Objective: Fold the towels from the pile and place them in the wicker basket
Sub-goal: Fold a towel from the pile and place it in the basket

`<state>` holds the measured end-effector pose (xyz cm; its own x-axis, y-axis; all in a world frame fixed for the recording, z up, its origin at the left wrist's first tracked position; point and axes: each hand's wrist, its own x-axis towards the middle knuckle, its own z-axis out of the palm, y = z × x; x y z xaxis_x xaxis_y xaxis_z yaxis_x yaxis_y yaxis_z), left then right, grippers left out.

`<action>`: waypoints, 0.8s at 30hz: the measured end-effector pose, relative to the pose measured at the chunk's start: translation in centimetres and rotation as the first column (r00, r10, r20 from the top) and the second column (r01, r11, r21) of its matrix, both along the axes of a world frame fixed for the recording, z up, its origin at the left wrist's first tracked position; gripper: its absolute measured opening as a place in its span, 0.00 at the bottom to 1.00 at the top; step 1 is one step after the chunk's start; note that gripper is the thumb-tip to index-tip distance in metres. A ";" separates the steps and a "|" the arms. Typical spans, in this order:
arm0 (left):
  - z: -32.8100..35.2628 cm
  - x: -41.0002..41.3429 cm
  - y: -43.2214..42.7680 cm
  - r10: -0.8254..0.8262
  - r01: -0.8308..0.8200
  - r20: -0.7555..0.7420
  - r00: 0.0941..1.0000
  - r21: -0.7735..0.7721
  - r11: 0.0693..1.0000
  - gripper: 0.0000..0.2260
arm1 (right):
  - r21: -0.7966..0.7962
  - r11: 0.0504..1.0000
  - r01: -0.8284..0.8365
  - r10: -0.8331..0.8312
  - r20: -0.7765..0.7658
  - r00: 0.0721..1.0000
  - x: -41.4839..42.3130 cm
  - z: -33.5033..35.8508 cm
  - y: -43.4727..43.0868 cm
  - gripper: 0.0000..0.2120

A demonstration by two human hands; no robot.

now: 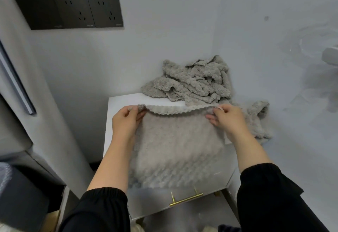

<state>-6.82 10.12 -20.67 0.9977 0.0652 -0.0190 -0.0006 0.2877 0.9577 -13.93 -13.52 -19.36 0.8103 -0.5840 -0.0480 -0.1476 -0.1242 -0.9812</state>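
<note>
Two bare hands reach into the centre of the frame, each holding an upper corner of one grey, fluffy towel (175,144). The left hand (126,122) pinches the towel's upper left corner between thumb and curled fingers. The right hand (228,120) pinches the upper right corner the same way, its other fingers lying against the cloth. The top edge sags slightly between the two hands, and the towel spreads flat down over the top of a small white cabinet (120,103), its lower edge reaching the cabinet's front edge. Just below that edge, a slim gold drawer handle (186,198) shows on the cabinet front. Behind the hands, in the corner where two pale walls meet, a crumpled pile of towels (193,81) of the same grey sits on the back of the cabinet. Another loose towel (259,120) trails off to the right of the right hand. Black sleeves (102,211) cover both forearms at the bottom of the frame. A black socket panel (73,10) is on the wall at upper left
</note>
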 end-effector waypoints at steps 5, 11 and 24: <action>0.7 1.5 -0.2 -0.042 0.074 0.125 0.991 -0.256 0.964 0.10 | -0.262 0.964 0.047 0.001 0.181 0.983 0.9 1.0 0.7 0.07; -0.1 0.1 0.3 -0.158 0.138 -0.078 0.984 -0.220 0.966 0.18 | -0.254 0.964 0.084 -0.054 0.123 0.991 0.4 -0.5 -0.2 0.09; -1.3 -1.8 3.3 -0.088 0.121 -0.102 0.991 0.386 0.915 0.12 | -0.455 0.891 0.004 -0.062 -0.111 0.992 -2.9 -1.7 -0.9 0.08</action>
